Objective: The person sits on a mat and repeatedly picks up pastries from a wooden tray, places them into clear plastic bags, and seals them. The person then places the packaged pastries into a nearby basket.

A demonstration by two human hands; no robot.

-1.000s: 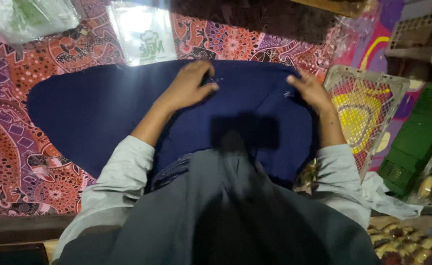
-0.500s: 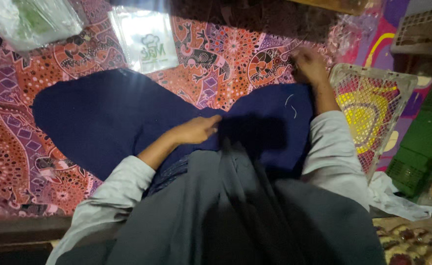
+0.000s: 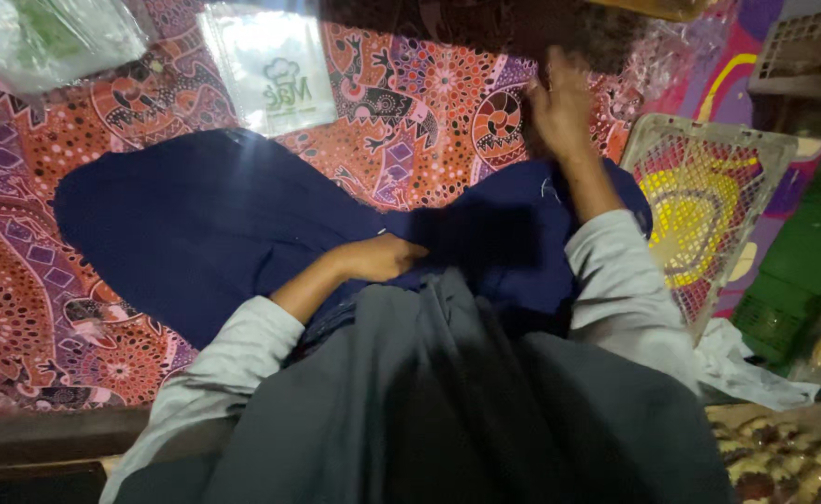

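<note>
A dark navy cloth (image 3: 196, 229) lies spread over a red patterned cover (image 3: 410, 103), with its right part bunched near my body. My left hand (image 3: 380, 258) rests on the cloth close to my lap, fingers curled against the fabric. My right hand (image 3: 560, 107) is raised above the cloth's far right edge; it is blurred, and a thin pale thread (image 3: 548, 191) shows on the cloth just below it. Whether those fingers pinch anything cannot be made out. My grey sleeves and a grey garment (image 3: 466, 411) fill the lower part of the view.
A clear plastic packet with a pale print (image 3: 275, 70) lies at the top, and a crumpled clear bag (image 3: 51, 33) at the top left. A pale lattice basket (image 3: 709, 201) stands to the right, beside a green crate (image 3: 802, 261). Packed foodstuffs (image 3: 784, 457) sit at the bottom right.
My left hand has drawn back from the cloth's far edge to my lap. My right hand has lifted up and away beyond the cloth's right edge.
</note>
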